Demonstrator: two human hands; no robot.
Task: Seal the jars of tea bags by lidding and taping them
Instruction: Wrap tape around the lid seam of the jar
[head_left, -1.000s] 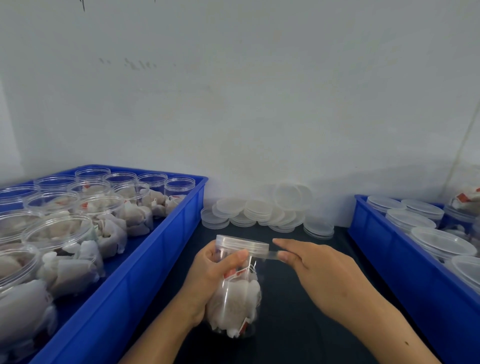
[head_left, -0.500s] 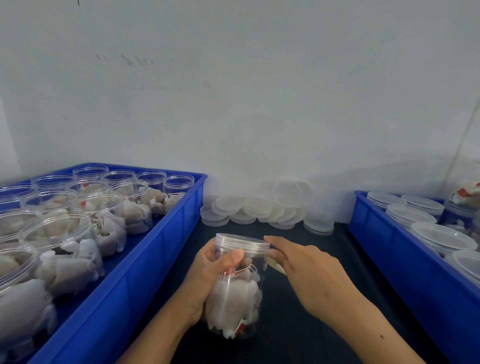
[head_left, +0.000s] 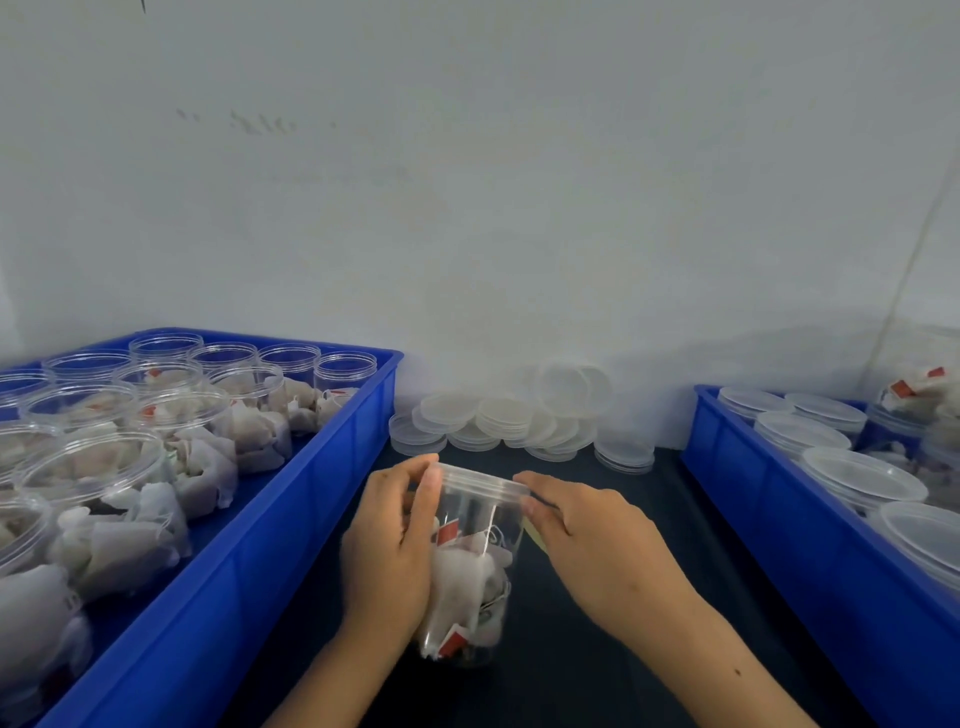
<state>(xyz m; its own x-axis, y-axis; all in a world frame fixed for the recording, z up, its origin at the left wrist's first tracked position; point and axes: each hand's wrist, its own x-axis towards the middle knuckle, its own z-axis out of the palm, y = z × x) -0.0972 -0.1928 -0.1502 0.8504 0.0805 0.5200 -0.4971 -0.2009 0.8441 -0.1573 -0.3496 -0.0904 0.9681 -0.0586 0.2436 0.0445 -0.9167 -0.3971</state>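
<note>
Lidded jar (head_left: 470, 566) of tea bags, upright on dark worktop (head_left: 582, 670).
My left hand (head_left: 389, 545) grips its side, fingers curled round; my right hand (head_left: 587, 540) pinches at the lid (head_left: 480, 480) rim. Tape too clear to make out; right fingertips hidden.
</note>
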